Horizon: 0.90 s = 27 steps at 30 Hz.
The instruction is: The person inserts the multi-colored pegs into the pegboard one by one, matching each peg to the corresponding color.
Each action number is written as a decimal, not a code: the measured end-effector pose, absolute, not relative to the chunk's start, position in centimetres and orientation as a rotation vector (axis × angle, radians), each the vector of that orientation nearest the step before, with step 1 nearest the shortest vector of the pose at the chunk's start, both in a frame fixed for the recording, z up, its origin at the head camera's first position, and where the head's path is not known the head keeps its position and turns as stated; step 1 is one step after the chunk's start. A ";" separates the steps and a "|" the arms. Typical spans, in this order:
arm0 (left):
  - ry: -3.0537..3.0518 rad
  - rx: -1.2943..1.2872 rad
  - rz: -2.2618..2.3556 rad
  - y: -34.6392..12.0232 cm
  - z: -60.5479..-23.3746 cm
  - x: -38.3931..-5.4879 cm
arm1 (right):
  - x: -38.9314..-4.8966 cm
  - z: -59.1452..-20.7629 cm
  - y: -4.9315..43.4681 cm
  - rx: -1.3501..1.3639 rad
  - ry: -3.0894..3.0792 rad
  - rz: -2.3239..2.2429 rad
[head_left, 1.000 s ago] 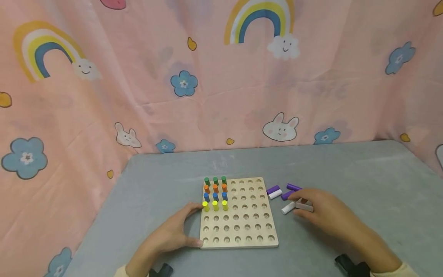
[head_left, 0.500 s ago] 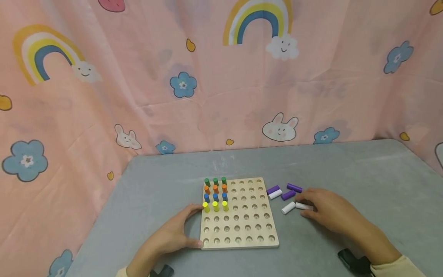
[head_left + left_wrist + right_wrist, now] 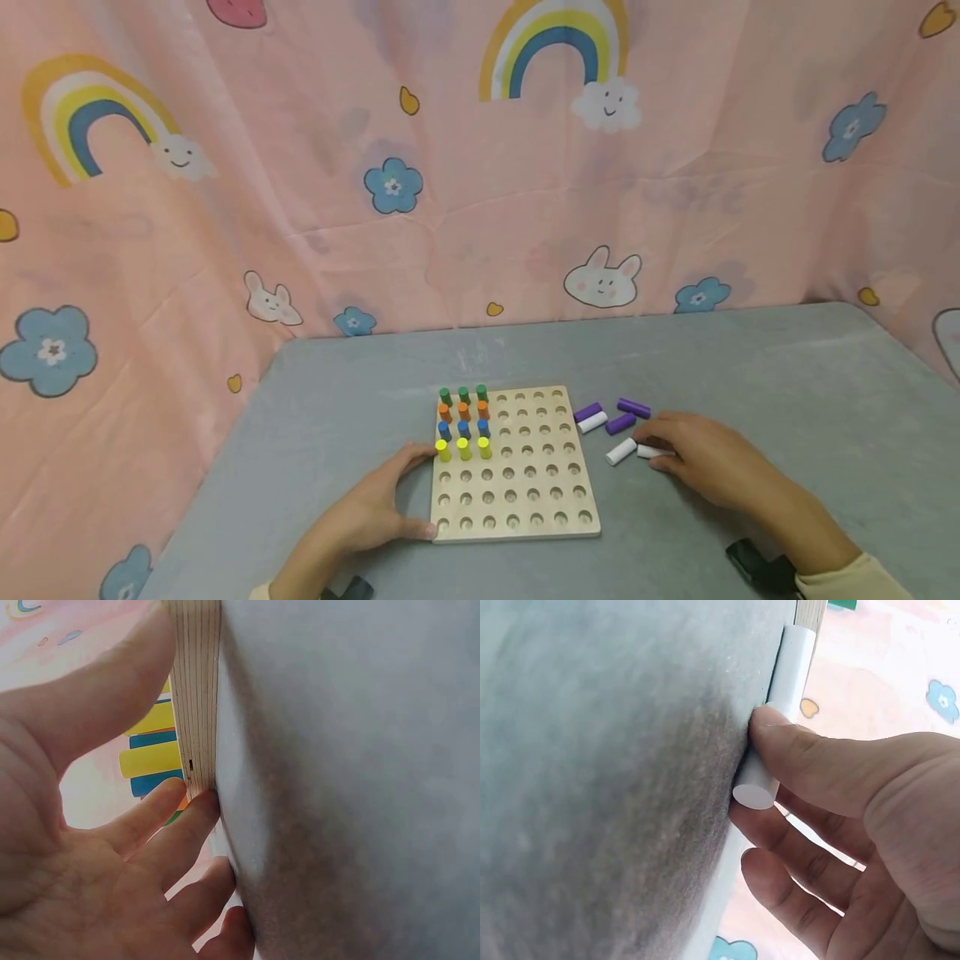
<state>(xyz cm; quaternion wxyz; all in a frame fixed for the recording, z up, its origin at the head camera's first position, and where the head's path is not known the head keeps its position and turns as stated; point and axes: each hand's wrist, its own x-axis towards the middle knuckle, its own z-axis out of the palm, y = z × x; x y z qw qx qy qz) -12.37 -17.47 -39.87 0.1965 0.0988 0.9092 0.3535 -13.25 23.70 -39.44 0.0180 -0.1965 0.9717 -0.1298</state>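
Pegboard (image 3: 546, 507) is set flat on grey table (image 3: 787, 383), btwn both hands. At far L, its L edge is braced by L hand (image 3: 369, 507), thumb & fingers spread wide, edge touched, no peg held. In L three columns, far to near: green pegs (image 3: 463, 393), orange pegs (image 3: 463, 412), blue pegs (image 3: 463, 430), yellow pegs (image 3: 464, 450), 3 of ea., all stood upright in holes; nearest three rows & all columns further R are unfilled. Just off R edge, loose pegs are laid on their sides: 3 purple pegs (image 3: 620, 424) & 2 white pegs (image 3: 621, 452). At far R, another white peg (image 3: 651, 451) is pinched btwn thumb & fingers of R hand (image 3: 708, 458), grip narrow; whether it's clear of table can't be told. Step in hand is judged to be pick-up of that peg, w/ board approx. part-filled. Next move prob. calls for peg to be raised, turned upright & lined up w/ a free hole, board steadied by L hand.
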 end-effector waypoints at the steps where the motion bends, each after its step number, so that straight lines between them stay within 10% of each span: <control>1: 2.547 0.275 0.988 -17.5 -39.9 -12.4 | -13.2 -39.4 23.6 -0.605 3.016 -0.407; 27: 2.644 0.234 0.865 -17.2 -39.7 -12.3 | -13.4 -38.5 24.7 -0.469 3.047 -0.590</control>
